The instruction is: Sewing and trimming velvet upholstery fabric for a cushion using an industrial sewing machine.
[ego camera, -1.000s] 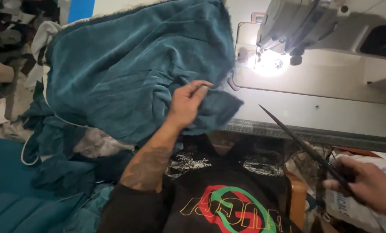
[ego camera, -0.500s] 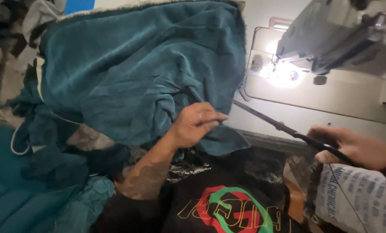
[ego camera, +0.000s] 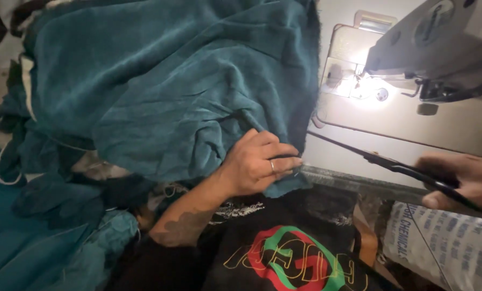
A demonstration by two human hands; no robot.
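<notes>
Since 0.5 seconds ago, the left hand (ego camera: 260,164) has slid to the lower corner of the teal cloth (ego camera: 171,91) and now pinches its edge with closed fingers. 1 view, from the head: the right hand (ego camera: 462,180), well to the right, grips black scissors (ego camera: 381,159), whose closed blades point toward the pinched edge without touching it. No cut shows in the cloth. Above the scissors stands a lit sewing machine (ego camera: 429,48).

Lit sewing machine (ego camera: 440,48), printed sack (ego camera: 445,242)
</notes>
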